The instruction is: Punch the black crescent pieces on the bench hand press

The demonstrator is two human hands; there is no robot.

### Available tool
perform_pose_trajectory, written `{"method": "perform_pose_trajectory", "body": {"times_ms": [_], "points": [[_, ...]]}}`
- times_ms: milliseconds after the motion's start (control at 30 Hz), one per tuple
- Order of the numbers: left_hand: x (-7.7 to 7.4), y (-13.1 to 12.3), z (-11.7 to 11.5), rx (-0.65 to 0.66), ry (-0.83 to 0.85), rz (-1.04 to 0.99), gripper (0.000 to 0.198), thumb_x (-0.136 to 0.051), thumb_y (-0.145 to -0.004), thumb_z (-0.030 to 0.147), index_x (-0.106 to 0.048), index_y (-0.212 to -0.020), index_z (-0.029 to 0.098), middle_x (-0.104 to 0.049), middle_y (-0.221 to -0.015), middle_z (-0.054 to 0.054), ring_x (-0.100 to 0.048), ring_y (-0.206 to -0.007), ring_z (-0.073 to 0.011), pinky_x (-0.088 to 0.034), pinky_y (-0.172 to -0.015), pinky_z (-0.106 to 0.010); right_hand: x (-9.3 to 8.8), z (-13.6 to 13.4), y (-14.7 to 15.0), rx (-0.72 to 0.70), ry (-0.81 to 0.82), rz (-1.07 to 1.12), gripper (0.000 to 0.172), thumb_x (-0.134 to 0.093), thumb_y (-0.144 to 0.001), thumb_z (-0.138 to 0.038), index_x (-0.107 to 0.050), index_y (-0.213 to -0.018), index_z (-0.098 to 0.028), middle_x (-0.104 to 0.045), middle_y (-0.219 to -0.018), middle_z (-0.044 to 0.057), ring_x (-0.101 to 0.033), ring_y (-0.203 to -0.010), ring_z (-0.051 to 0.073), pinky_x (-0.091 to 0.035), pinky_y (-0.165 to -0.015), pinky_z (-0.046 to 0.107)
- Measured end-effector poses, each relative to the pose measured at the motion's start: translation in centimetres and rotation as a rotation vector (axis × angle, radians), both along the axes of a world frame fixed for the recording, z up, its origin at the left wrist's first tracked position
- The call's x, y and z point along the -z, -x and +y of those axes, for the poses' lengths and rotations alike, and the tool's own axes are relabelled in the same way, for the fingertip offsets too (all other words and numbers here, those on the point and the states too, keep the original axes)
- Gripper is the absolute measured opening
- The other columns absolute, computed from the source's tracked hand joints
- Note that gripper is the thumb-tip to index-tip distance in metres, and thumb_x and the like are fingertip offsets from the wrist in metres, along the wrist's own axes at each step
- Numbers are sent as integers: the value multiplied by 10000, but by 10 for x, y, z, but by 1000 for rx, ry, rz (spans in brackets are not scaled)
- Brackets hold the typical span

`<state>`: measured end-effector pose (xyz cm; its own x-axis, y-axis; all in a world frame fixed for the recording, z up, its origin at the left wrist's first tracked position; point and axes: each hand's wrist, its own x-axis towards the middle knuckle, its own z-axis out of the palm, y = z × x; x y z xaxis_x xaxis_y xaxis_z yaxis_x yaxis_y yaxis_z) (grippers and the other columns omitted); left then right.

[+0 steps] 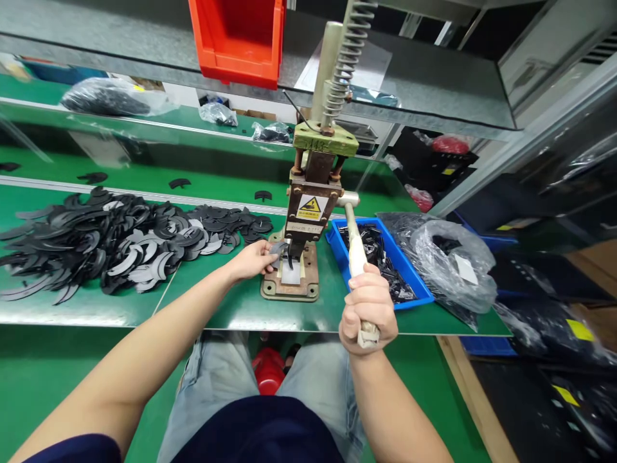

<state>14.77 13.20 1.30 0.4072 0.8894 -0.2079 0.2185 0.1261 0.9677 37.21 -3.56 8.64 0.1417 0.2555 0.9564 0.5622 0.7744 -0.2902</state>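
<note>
Strip (277,249), dark grey and flat, is pinched between the thumb and fingertips of the left hand (253,259) at the left side of the press head, just above the base; whether its far end is seated under the head cannot be told. The lever (357,247), pale and wrapped, is gripped by the right hand (369,312), the fingers curled fully around its lower end. The two hands are held well apart. Beneath the lever, just right of the press (312,276), a blue tray (414,301) is filled with small black parts (385,260). Next to it, on the right, dark contents are wrapped in a clear bag (465,267). To the left of the press, a broad pile (130,241) of curved pieces is spread over the green table (186,299); most are matt black or dark grey, and some are made pale by reflected light. Farther back, a few loose pieces (179,183) are scattered. Above, a red bin (241,69) is set at the edge of the grey shelf (448,96).
</note>
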Motion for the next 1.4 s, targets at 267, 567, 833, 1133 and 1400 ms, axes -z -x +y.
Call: {"method": "perform_pose_trajectory", "body": {"times_ms": [267,567,833,1133,1400], "points": [[-5,-6,12,57,-26,94,433,-863,-846,543,-619,-888,188,-685,-640,13,-693,-518,-150,-502,-466,-217,1,1,1,8,-3,16,156,-642,-960,-289,-592,-817,-252,-629,-744,-29,-684,-844,200,-586,-1038,619],[7,-10,11,2,72,-19,489,-916,-795,545,-585,-854,189,-681,-576,-9,-718,-505,-177,-530,-456,-209,3,4,1,25,-19,28,184,-634,-960,-345,-584,-798,-274,-605,-699,-19,-684,-802,212,-615,-985,597],[0,-7,16,46,93,43,474,-940,-773,491,-579,-833,189,-684,-648,2,-735,-555,-178,-518,-448,-204,5,0,-3,34,23,0,187,-632,-971,-376,-583,-815,-285,-575,-693,-15,-674,-784,218,-622,-974,625],[-2,-8,23,102,306,52,426,-921,-815,450,-578,-837,198,-696,-576,-27,-732,-520,-187,-549,-470,-208,5,-1,-1,61,23,-1,206,-621,-979,-375,-551,-806,-289,-565,-675,-17,-667,-759,218,-624,-955,606],[-3,-11,10,42,346,-36,411,-917,-826,449,-606,-847,182,-710,-595,-43,-718,-499,-167,-549,-469,-196,-89,34,5,-92,-95,157,219,-709,-940,-429,-656,-1078,-266,-632,-875,-7,-699,-863,180,-597,-959,482]]}}
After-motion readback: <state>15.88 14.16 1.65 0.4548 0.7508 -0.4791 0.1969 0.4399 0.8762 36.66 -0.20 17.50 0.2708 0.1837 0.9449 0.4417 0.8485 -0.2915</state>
